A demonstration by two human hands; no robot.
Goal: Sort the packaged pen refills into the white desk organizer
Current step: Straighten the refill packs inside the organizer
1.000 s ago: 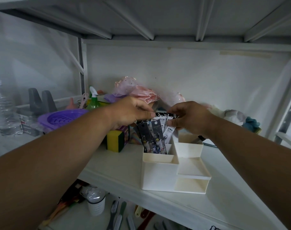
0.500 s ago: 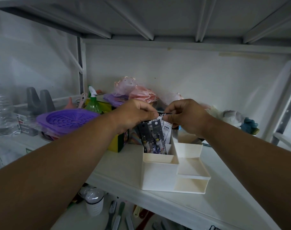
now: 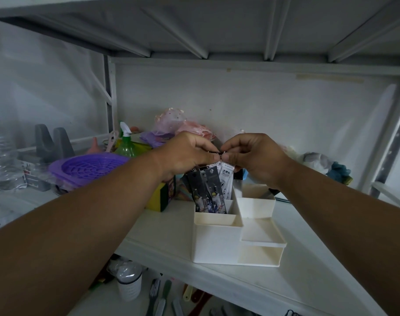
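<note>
- Shelf [image 3: 308, 281]: white, part of a white metal rack; a second shelf board overhead with ribbed underside; a pale wall behind
- White desk organizer [image 3: 217, 242]: stands near the shelf's front edge; tall compartment at left, a square bin behind right, stepped shallow trays at front right
- Packaged pen refills [image 3: 214, 190]: upright in the tall left compartment, dark packs in front, white printed packs behind, tops standing above the rim
- Left hand [image 3: 187, 153]: above the refills, thumb and forefinger pinching the pack tops
- Right hand [image 3: 251, 156]: meets the left hand fingertip to fingertip, likewise pinching the pack tops; both forearms cross the foreground and hide part of the shelf
- Purple basket [image 3: 89, 167]: left, partly behind the left forearm
- Green spray bottle [image 3: 126, 144]: behind the basket
- Clear water bottle [image 3: 3, 153]: far left
- Yellow and green sponge [image 3: 160, 199]: just left of the organizer
- Pink plastic bags [image 3: 178, 124]: against the wall
- Lower level: a white jar [image 3: 128, 285] and utensils, dim
</note>
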